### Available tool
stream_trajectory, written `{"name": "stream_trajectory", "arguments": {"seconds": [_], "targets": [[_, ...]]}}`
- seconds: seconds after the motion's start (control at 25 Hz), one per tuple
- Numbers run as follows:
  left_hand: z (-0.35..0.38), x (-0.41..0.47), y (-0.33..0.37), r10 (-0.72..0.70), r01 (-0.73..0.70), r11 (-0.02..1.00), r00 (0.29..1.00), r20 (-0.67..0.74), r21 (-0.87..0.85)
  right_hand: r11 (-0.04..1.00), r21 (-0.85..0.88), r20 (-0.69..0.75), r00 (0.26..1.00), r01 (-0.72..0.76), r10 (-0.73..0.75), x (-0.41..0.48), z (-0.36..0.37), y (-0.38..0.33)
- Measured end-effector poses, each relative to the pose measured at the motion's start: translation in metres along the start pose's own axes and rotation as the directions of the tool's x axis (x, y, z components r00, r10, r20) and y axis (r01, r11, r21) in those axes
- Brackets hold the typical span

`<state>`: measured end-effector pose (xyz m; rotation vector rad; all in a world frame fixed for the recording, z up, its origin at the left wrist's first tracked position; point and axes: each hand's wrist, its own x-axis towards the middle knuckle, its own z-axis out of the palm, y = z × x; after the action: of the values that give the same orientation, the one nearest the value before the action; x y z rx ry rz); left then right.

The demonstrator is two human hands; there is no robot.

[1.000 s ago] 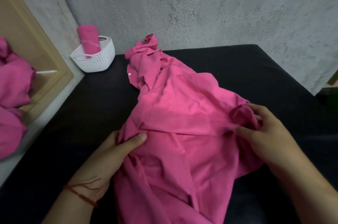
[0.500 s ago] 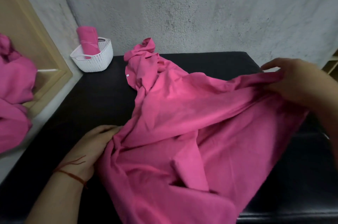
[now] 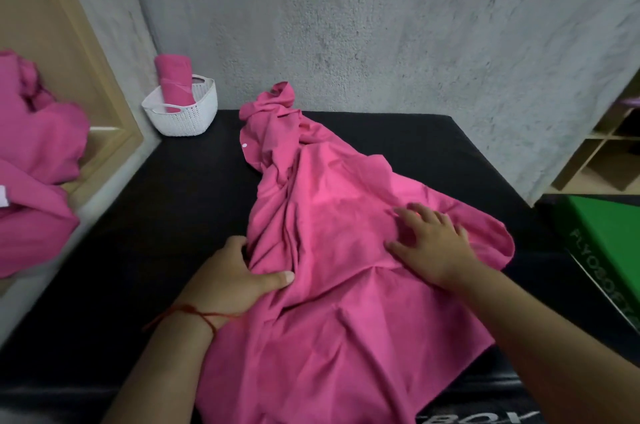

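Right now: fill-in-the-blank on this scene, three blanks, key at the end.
1. The right hand lies flat and open on the ___ shirt.
2. The left hand grips the shirt at its edge, with its ___ on top of the cloth.
3. The basket, with a roll in it, stands at the far ___ corner of the table.
Missing words: pink; thumb; left.

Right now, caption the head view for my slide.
Left hand grips the pink shirt at its bunched side; right hand presses it onto the black table.
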<state>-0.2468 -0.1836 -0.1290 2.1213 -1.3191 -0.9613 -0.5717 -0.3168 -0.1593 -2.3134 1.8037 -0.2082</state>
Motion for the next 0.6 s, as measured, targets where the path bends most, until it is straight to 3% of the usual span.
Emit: {"name": "stream_trajectory", "arguments": {"seconds": [0.12,0.24,0.32,0.48,0.56,0.6], "targets": [[-0.002,0.011,-0.006,-0.009,0.02,0.922,1.0,0.029,-0.386,0.991,-0.086,-0.033,0.994,-0.103,0.1,-0.02,0.025,0.011],[-0.002,0.027,-0.022,-0.182,0.166,0.57,0.981,0.073,-0.805,0.994,-0.08,-0.129,0.99,-0.069,0.058,-0.035,0.033,0.012],[-0.001,0.031,-0.029,-0.178,0.18,0.472,0.978,0.107,-0.863,0.994,-0.087,-0.14,0.988,-0.072,0.06,-0.033,0.032,0.012],[0.001,0.016,-0.014,-0.015,0.28,0.427,0.953,0.303,-0.86,0.99,-0.107,-0.14,0.988,-0.088,0.073,-0.03,0.034,0.009],[0.007,0.011,-0.005,0.029,0.298,0.446,0.938,0.346,-0.844,0.992,-0.095,-0.148,0.986,-0.087,0.072,-0.031,0.035,0.01],[0.011,0.012,-0.005,0.034,0.251,0.472,0.953,0.302,-0.845,0.992,-0.091,-0.154,0.985,-0.087,0.072,-0.031,0.035,0.01]]}}
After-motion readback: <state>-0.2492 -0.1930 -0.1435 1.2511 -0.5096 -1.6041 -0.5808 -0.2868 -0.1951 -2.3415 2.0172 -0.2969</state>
